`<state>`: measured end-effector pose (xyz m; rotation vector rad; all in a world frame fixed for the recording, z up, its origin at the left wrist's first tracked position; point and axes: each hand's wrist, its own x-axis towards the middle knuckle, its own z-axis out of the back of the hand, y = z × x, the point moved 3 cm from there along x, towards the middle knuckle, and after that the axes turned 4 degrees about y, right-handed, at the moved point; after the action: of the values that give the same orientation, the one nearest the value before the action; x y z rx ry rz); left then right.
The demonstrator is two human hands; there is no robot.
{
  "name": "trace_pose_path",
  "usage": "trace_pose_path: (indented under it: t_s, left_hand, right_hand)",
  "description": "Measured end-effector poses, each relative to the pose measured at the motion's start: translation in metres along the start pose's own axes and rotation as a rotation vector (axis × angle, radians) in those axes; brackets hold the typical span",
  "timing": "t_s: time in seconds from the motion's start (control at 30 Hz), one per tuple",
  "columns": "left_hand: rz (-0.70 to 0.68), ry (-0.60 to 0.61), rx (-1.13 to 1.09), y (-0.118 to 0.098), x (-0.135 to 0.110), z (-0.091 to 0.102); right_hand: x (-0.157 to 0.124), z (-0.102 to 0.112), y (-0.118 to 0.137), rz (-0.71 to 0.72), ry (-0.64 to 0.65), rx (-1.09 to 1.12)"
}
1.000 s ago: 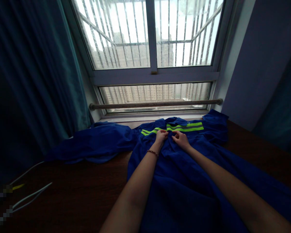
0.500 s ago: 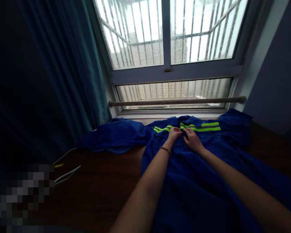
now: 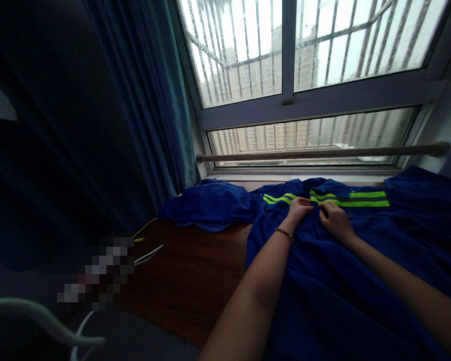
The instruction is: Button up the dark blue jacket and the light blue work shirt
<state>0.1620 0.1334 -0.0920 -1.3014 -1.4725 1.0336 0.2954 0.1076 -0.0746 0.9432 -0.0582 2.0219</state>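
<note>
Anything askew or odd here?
Only minor: one sleeve of the blue jacket lies bunched on the table by the curtain, while its body lies fairly flat. The left hand and right hand pinch its front. Nothing spilled or damaged.

One blue jacket (image 3: 323, 291); one wooden table (image 3: 188, 281); two hands (one left hand (image 3: 298, 209), one right hand (image 3: 334, 223)); one bracelet (image 3: 283, 233); two yellow striped bands (image 3: 349, 199); one rod (image 3: 323, 152); one curtain (image 3: 146, 100); one window (image 3: 288, 55) with two upper panes.
</note>
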Motion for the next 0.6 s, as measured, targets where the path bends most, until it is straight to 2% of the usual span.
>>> trace_pose_path:
  t_s: [0.3,0.47,0.6]
  left_hand:
    - [-0.002,0.055,0.02,0.02,0.017,0.003]
    - [-0.033,0.057,0.044,0.02,0.018,0.003]
    - [-0.009,0.077,0.033,0.013,0.012,0.002]
  right_hand:
    - [-0.003,-0.004,-0.01,-0.009,-0.008,-0.023]
    - [-0.003,-0.004,-0.012,-0.028,0.013,-0.056]
    - [-0.003,0.0,-0.007,-0.039,-0.019,-0.045]
